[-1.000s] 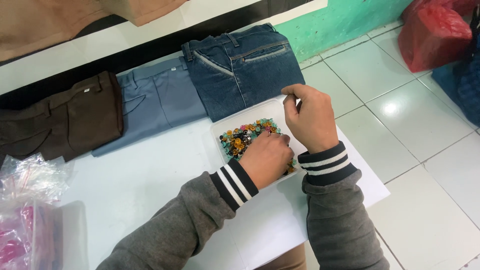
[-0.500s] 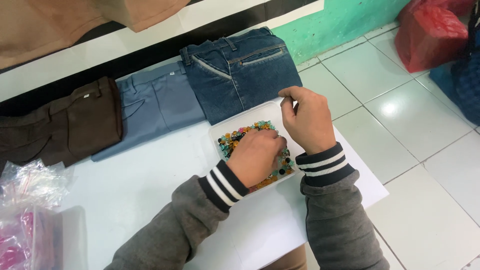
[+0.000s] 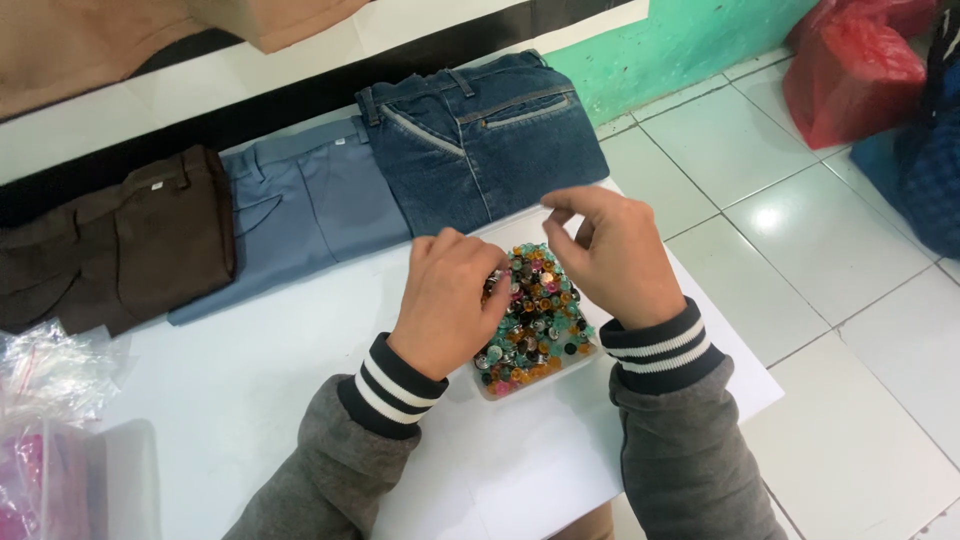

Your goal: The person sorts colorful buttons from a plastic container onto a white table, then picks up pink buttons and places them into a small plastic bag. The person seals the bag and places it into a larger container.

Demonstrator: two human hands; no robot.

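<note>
So from my head cam: there's a small white rectangular tray (image 3: 487, 383) heaped with tiny colourful beads (image 3: 535, 322), orange, teal, black and silvery ones, sitting near the middle of the white surface (image 3: 240, 390), just in front of the clothes. My left hand (image 3: 450, 300) is curled loosely over the left edge of the tray, fingers bent down into the pile; can't tell if it's actually got a bead pinched under there. My right hand (image 3: 610, 255) hangs just above the far right side of the tray, thumb and forefinger brought close together at the tips, other fingers relaxed. If there's something between them, it's too small for me to make out. Both wrists have grey sleeves with black-and-white striped cuffs.

Behind the tray, three folded pairs of trousers lie side by side: dark blue denim jeans (image 3: 490, 140) right behind my hands, light blue-grey trousers (image 3: 300, 215) left of those, and brown trousers (image 3: 140, 235) further left. Crinkly clear plastic bags (image 3: 50, 365) sit at the left edge. Off the surface, on the white tiled floor (image 3: 800, 230), there's a red plastic bag (image 3: 850, 70) in the top right corner.
</note>
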